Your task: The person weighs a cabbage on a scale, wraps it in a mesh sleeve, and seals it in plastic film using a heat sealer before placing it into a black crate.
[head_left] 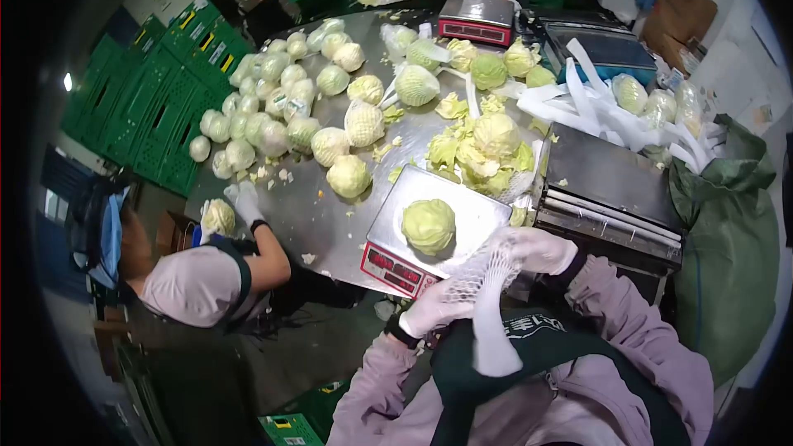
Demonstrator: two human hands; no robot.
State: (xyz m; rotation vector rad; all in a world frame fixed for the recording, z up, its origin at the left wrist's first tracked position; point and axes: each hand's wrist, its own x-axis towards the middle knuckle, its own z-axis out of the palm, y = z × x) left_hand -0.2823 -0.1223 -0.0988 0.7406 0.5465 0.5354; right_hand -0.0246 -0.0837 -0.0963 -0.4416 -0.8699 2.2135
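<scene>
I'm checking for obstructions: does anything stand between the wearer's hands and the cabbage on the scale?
Only the white mesh net, spread between the left hand and right hand; past it, just the bare plate of the scale shows before the cabbage.

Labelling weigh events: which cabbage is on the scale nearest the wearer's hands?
The lone light-green cabbage on the white pan of the near scale; all other visible cabbages are off it.

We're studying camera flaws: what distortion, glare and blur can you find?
Head view throughout: black, curved corners and leaning green crates at left suggest wide-angle distortion; a small light there burns out white; the steel table has soft sheen; the near weighing scale's red digits are unclear.
</scene>
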